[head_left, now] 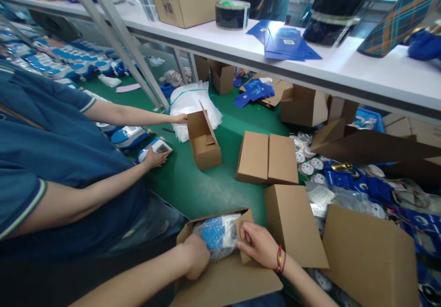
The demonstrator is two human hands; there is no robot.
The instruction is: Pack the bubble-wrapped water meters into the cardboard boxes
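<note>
We are seeing the left hand gripping the near-left side of a bagged blue item, fingers curled tight against the plastic, while the right hand is pinching the flap of the open cardboard box with fingers closed narrowly on it. The bagged item is sitting half inside that box, which is lying at the near edge of the green table. A red string bracelet is circling the right wrist.

At the table's left edge, a co-worker in a blue shirt is resting one hand on a white and blue device and reaching the other hand toward a white plastic bag. Just beside that bag an upright open carton is standing. Near the table's middle a flat closed carton is lying. Above the far edge, a white shelf is carrying a tape roll and blue folders.
</note>
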